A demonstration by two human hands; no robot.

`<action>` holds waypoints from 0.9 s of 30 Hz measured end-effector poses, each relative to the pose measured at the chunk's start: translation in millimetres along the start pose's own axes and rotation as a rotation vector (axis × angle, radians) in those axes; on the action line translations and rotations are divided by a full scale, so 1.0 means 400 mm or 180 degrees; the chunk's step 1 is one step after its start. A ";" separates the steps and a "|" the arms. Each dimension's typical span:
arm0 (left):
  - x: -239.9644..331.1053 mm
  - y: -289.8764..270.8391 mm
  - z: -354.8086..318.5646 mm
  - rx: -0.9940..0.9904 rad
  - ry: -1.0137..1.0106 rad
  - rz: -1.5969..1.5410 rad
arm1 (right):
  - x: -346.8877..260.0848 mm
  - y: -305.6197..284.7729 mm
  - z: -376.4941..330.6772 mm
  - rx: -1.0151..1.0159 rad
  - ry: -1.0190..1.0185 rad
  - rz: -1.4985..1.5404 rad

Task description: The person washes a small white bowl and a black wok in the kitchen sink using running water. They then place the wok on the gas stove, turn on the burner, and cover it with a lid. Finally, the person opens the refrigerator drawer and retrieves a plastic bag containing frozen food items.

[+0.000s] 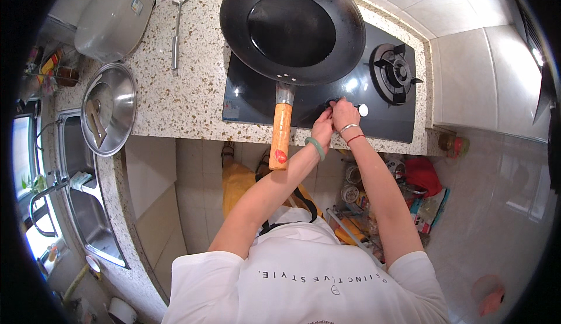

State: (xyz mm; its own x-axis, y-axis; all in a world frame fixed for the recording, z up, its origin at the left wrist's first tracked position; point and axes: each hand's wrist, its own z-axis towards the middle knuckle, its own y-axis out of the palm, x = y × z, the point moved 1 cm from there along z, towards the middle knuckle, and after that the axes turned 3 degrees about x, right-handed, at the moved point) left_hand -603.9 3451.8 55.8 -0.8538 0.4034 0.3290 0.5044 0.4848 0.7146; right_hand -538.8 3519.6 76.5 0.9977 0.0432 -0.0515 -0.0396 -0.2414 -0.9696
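Both my hands meet at the front edge of a black glass gas stove (251,99), close around a dark knob that they mostly cover. My left hand (322,126), with a green bangle on its wrist, has its fingers drawn together against the knob. Beside it, my right hand (346,115) grips from above, a silver bangle and red string on that wrist. A white knob (363,110) shows just right of it. Over the left burner sits a black wok (292,31), its bottom dark and glossy. The wok's wooden handle (281,128) points toward me, left of my hands.
An uncovered burner (397,73) is on the right. Left on the speckled counter (169,99) lie a metal spatula (177,28) and a steel lid (120,102), near a pale covered appliance (111,17). A double sink (93,219) is farther left. A rack with packages (353,230) stands below right.
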 end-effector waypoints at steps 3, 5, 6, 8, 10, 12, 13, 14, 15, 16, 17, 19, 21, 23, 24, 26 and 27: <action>-0.010 -0.001 0.001 -0.0030 0.0004 -0.0009 | 0.019 0.014 0.000 0.0091 -0.0341 -0.0079; -0.017 -0.001 0.003 0.0008 -0.0009 -0.0077 | 0.031 0.017 -0.001 0.0084 -0.0515 -0.0047; -0.021 -0.002 0.005 0.0027 -0.0012 -0.0112 | 0.035 0.017 0.000 0.0104 -0.0592 -0.0090; -0.025 -0.002 0.006 0.0024 -0.0022 -0.0101 | 0.041 0.017 0.000 0.0142 -0.0736 -0.0177; -0.025 -0.003 0.006 0.0044 -0.0019 -0.0103 | 0.048 0.020 0.002 0.0170 -0.0853 -0.0232; -0.027 0.001 0.002 0.0083 -0.0007 -0.0120 | 0.052 0.020 0.001 0.0170 -0.0945 -0.0269; -0.026 0.002 0.001 0.0067 -0.0020 -0.0111 | 0.054 0.019 0.003 0.0157 -0.0985 -0.0275; -0.023 0.003 0.003 0.0046 -0.0032 -0.0104 | 0.054 0.016 0.004 0.0147 -0.1025 -0.0284; -0.023 0.005 0.004 0.0026 -0.0045 -0.0097 | 0.055 0.014 0.003 0.0150 -0.1048 -0.0298; -0.024 0.007 0.002 0.0052 -0.0049 -0.0109 | 0.055 0.013 0.002 0.0152 -0.1072 -0.0311; -0.026 0.008 0.001 0.0080 -0.0051 -0.0122 | 0.055 0.012 0.001 0.0156 -0.1098 -0.0322; -0.028 0.008 -0.001 0.0071 -0.0041 -0.0144 | 0.058 0.014 0.000 0.0189 -0.1146 -0.0346; -0.031 0.005 0.000 0.0002 -0.0012 -0.0164 | 0.058 0.011 -0.001 0.0185 -0.1190 -0.0351; -0.034 0.003 -0.001 0.0016 -0.0015 -0.0157 | 0.060 0.007 0.000 0.0150 -0.1219 -0.0340; -0.036 0.003 -0.001 0.0021 -0.0017 -0.0153 | 0.063 0.009 0.001 0.0172 -0.1260 -0.0349; -0.037 0.003 -0.002 0.0031 -0.0044 -0.0122 | 0.069 0.014 0.003 0.0217 -0.1350 -0.0370; -0.037 0.003 -0.002 0.0037 -0.0056 -0.0109 | 0.070 0.014 0.005 0.0188 -0.1351 -0.0394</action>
State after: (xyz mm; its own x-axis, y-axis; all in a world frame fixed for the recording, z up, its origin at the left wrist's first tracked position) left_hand -590.7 3445.7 52.3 -0.8683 0.3999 0.2935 0.4764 0.5075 0.7180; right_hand -511.4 3521.3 69.1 0.8850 0.4653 -0.0157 0.0635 -0.1540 -0.9860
